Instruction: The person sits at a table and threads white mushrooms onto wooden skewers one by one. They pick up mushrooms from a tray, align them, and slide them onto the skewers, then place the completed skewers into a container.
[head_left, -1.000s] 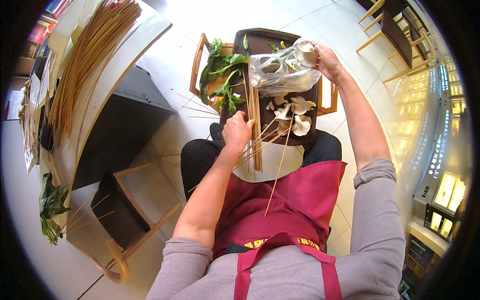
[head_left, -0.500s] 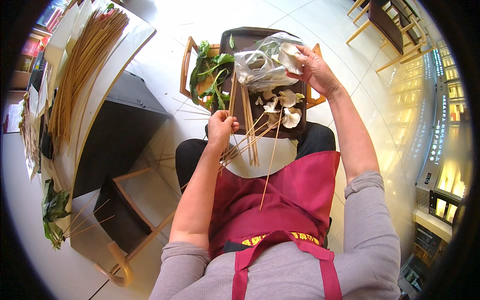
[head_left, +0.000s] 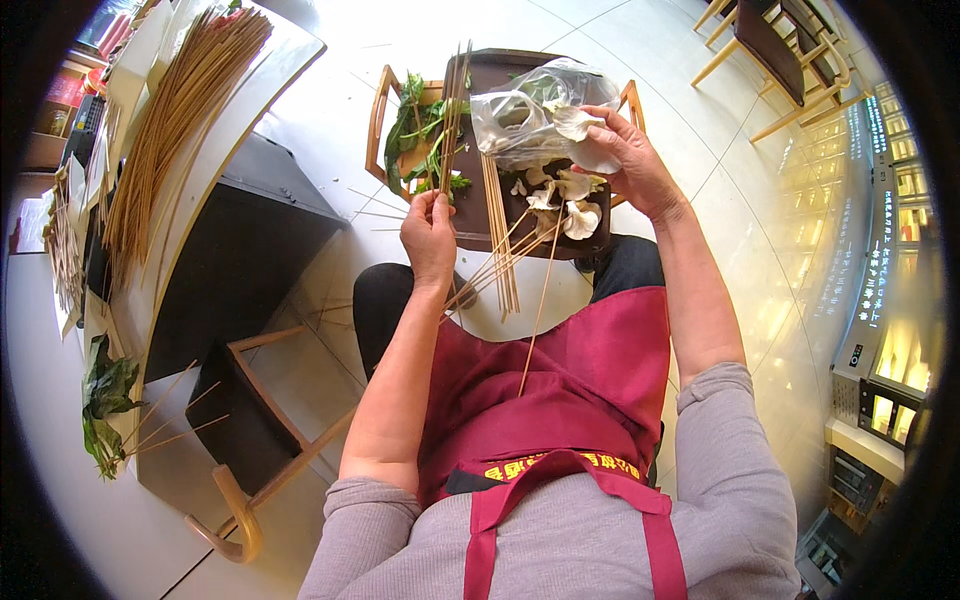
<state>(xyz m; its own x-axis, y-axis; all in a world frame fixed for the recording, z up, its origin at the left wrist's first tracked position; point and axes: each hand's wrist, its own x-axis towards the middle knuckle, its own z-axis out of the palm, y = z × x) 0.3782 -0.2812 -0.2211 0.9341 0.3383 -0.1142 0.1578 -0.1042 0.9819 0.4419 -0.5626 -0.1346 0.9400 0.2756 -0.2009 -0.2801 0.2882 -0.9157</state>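
Observation:
My left hand [head_left: 428, 240] is closed on a few long bamboo skewers [head_left: 452, 120] that point up over the left side of a dark brown tray [head_left: 483, 62]. My right hand [head_left: 632, 160] pinches a pale oyster mushroom [head_left: 578, 125] beside a crumpled clear plastic bag [head_left: 505, 115]. Below the bag lie more mushrooms [head_left: 580, 220], with skewers stuck out from them toward my lap. A loose bundle of skewers [head_left: 495, 230] rests across the tray's middle. Leafy greens [head_left: 405, 130] lie at its left on a wooden stool [head_left: 378, 120].
At my left, a curved white counter [head_left: 295, 50] bears a big skewer heap [head_left: 190, 110] and hanging greens [head_left: 105, 400], above a black cabinet [head_left: 250, 255] and wooden chair [head_left: 280, 440]. Chairs [head_left: 770, 60] stand at the upper right; a lit display unit [head_left: 890, 280] runs along the right.
My left hand has moved up and left, raising skewers in its grip. My right hand has drawn a mushroom from the bag's right end leftward and slightly down.

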